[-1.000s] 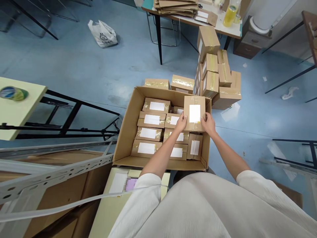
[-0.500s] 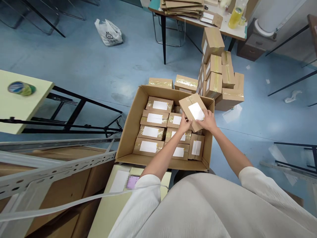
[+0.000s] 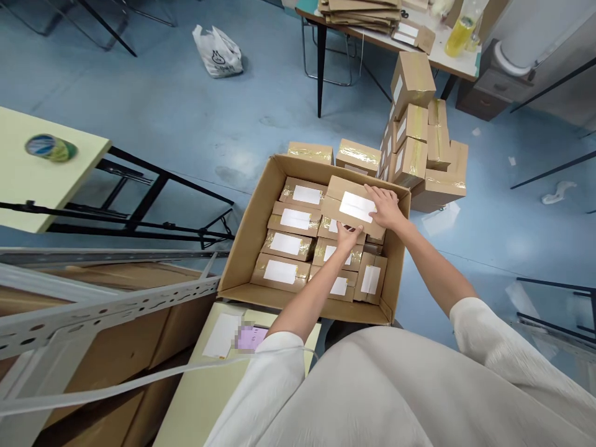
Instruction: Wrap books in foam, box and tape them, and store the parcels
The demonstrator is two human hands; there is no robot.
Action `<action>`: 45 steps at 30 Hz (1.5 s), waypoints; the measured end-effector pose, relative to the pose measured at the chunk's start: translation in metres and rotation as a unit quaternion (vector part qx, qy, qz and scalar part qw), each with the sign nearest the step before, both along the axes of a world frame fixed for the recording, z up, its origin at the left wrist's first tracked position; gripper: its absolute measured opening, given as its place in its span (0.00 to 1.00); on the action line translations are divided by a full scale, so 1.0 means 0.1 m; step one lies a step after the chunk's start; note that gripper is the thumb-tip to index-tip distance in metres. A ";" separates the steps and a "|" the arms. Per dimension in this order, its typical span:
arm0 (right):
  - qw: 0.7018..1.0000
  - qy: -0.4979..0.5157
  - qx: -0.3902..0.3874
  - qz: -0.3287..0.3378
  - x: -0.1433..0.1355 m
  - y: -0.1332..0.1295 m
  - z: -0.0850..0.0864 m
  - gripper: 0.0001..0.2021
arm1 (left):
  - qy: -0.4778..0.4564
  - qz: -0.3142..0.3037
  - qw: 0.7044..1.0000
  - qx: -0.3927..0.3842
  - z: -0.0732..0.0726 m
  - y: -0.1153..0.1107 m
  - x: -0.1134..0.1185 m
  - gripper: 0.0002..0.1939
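Observation:
Between my two hands is a small cardboard box with a white label, held over the right rear part of a large open carton. My left hand grips its near edge, thumb on top. My right hand clasps its right end, fingers spread over the top beside the label. Inside the carton lie several taped small boxes with white labels, such as a labelled box at the near left. One narrower box sits turned at the near right. What lies directly under the held box is partly hidden.
Taped boxes are stacked behind the carton, to the right. A table with flattened cardboard stands beyond. At left are a pale table with a can and a metal shelf rail. A white plastic bag lies on the floor.
The small box has turned from a slant to nearly level across the carton and moved slightly left. My right hand has shifted up onto its right end. The view has moved a little.

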State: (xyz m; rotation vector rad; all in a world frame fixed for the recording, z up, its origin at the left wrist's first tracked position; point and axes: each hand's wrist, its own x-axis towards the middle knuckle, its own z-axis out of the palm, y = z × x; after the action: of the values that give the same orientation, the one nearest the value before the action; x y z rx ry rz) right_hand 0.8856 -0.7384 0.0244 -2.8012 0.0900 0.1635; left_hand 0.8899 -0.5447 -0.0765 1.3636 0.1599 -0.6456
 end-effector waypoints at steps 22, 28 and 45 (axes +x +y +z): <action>0.998 0.039 0.010 0.053 0.63 -0.24 -0.93 0.40 | -0.203 -0.060 0.930 0.300 -0.29 -0.02 0.36 0.37; 0.997 0.076 0.013 0.026 0.59 -0.12 -1.48 0.34 | -0.243 -0.259 0.883 0.306 -0.56 0.06 0.48 0.39; 0.986 0.168 -0.007 -0.009 0.40 -0.08 -2.03 0.36 | -0.192 -0.399 0.784 0.435 -0.74 0.16 0.34 0.42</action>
State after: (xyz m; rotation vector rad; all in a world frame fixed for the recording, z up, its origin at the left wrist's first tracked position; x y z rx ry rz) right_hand 0.9252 -0.7465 -0.1784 -2.7575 0.1950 0.6315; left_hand 0.9241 -0.5291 -0.1505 2.4783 -0.5651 -1.0319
